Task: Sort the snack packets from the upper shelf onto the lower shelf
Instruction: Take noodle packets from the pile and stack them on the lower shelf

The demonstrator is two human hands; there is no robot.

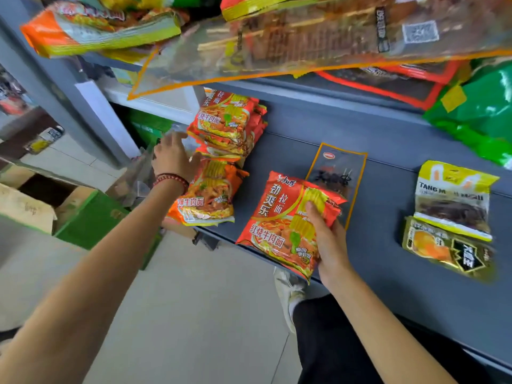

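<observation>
Noodle packet (279,217) gripped by right fingers (312,210), left fingers (175,139) blurred, grip unclear

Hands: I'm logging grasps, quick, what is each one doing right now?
Left hand: open, fingers against the side of the noodle packet stack.
Right hand: grips a red noodle packet.

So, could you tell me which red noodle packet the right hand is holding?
The lone packet at the shelf edge; the other packets lie piled further left.
</observation>
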